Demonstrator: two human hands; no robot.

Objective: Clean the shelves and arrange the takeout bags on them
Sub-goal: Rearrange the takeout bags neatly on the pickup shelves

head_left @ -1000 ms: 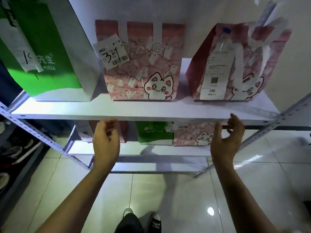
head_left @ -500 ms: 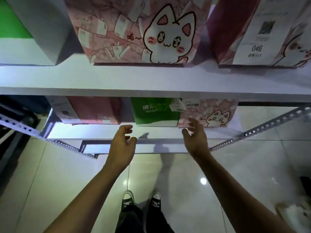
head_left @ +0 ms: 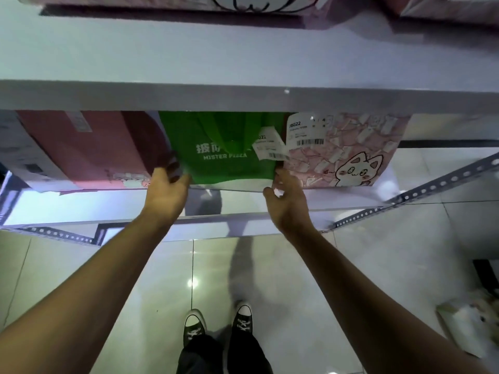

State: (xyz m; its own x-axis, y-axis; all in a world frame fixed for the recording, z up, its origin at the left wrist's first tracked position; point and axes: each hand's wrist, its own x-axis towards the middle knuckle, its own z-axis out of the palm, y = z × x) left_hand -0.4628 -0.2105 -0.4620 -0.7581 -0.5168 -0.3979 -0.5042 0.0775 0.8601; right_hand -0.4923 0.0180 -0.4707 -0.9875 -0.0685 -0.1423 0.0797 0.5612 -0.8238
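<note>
Green bag (head_left: 224, 147): "MISTER PIZZA"; pink bag's label (head_left: 306, 130): "J8022".

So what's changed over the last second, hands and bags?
Both hands dropped from the upper shelf edge to the lower shelf. The left hand and right hand now grip the green bag at its bottom corners. The bags beside it stayed put.

Both hands have been lowered from the front edge of the upper shelf (head_left: 243, 95) to the shelf below. The green bag (head_left: 216, 147) is now gripped at its lower corners by the left hand (head_left: 166, 194) and right hand (head_left: 289, 201).
</note>
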